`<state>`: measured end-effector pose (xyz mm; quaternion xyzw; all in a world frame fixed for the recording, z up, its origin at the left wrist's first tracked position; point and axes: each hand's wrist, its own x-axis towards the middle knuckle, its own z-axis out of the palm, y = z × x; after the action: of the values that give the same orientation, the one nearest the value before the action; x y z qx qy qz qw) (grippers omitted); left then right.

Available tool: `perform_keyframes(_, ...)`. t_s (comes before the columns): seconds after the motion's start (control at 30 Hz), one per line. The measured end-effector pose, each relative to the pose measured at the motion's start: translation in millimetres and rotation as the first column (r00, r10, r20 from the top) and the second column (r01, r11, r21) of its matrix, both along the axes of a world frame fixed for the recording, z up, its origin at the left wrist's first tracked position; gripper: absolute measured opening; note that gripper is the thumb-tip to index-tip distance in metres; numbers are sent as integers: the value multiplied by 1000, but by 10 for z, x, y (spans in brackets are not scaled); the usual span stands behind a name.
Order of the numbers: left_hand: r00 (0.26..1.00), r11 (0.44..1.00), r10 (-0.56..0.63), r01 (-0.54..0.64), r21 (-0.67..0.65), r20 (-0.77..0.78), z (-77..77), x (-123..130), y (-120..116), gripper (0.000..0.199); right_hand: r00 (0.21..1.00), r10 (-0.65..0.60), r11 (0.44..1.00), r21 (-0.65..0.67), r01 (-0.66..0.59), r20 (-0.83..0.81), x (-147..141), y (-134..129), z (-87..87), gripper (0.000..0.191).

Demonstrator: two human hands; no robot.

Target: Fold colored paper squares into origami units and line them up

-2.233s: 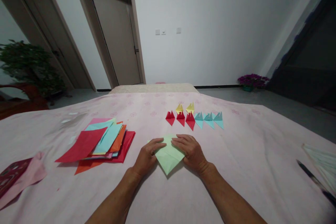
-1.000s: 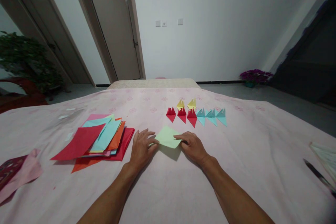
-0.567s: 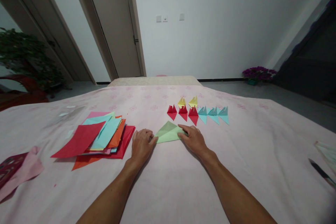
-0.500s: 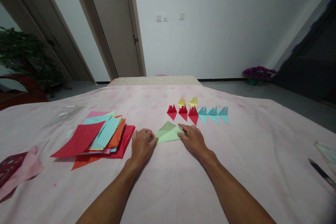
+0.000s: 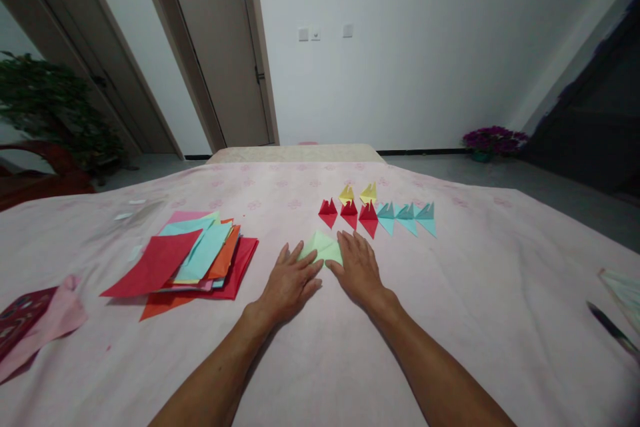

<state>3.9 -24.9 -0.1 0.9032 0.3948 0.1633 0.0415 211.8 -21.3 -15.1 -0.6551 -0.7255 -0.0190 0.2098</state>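
Observation:
A light green sheet of folded paper (image 5: pixel 321 247) lies flat on the table between my hands. My left hand (image 5: pixel 291 278) rests on its left part, fingers spread and palm down. On its right part lies my right hand (image 5: pixel 357 265), fingers stretched out and flat. Both hands cover the sheet's side corners. Just beyond stand small folded paper birds: red ones (image 5: pixel 349 212), light blue ones (image 5: pixel 406 217) and, behind them, two yellow ones (image 5: pixel 369 193).
To the left is a loose stack of coloured paper (image 5: pixel 163 263). A dark red packet (image 5: pixel 23 313) with pink paper (image 5: pixel 55 323) lies at the far left. A dark pen-like object (image 5: pixel 613 327) is at the right edge. A pink patterned cloth (image 5: pixel 475 320) covers the table.
My left hand has moved right and flattened onto the green paper. My right hand has shifted slightly left and stretched its fingers. The paper's outline now looks narrower, its sides covered or folded in.

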Motion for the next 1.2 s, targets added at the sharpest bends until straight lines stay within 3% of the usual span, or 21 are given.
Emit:
perform_keyframes(0.17,991,996,85,-86,-5,-101,-5,-65,-25,53,995,-84,988,-136,74,-62,65,55,-25,66)
perform_keyframes(0.37,967,967,252,-250,-46,38,-133,-209,28,57,988,-108,994,-27,106,-111,254,79,-94,43)
perform_keyframes(0.47,949,957,286,-276,-89,133,-158,-269,51,60,979,-90,995,25,96,-183,321,67,-69,31)
perform_keyframes(0.57,929,961,274,-257,-99,250,-150,-306,63,49,962,-42,997,57,60,-268,332,44,-9,20)
perform_keyframes(0.73,862,982,186,-170,-77,471,-98,-282,73,8,925,32,991,133,20,-378,283,13,103,9)
perform_keyframes(0.8,764,980,199,-158,-121,614,-43,-247,71,8,878,29,989,144,45,-477,257,11,170,12)
perform_keyframes(0.87,586,961,275,-139,-240,763,38,-203,66,14,778,17,993,103,62,-629,220,9,258,19)
perform_keyframes(0.93,378,924,369,-52,-379,849,128,-152,63,20,596,12,999,36,28,-803,165,1,354,26)
perform_keyframes(1.0,223,870,449,112,-480,865,198,-93,65,34,386,-14,998,-34,-43,-922,95,-20,427,31)
perform_keyframes(1.07,139,797,529,257,-547,837,220,-35,73,48,268,-84,988,-115,-100,-960,28,-51,453,33)
perform_keyframes(1.2,81,692,670,294,-660,738,130,2,114,57,217,-156,971,-190,-144,-964,-11,-96,383,39)
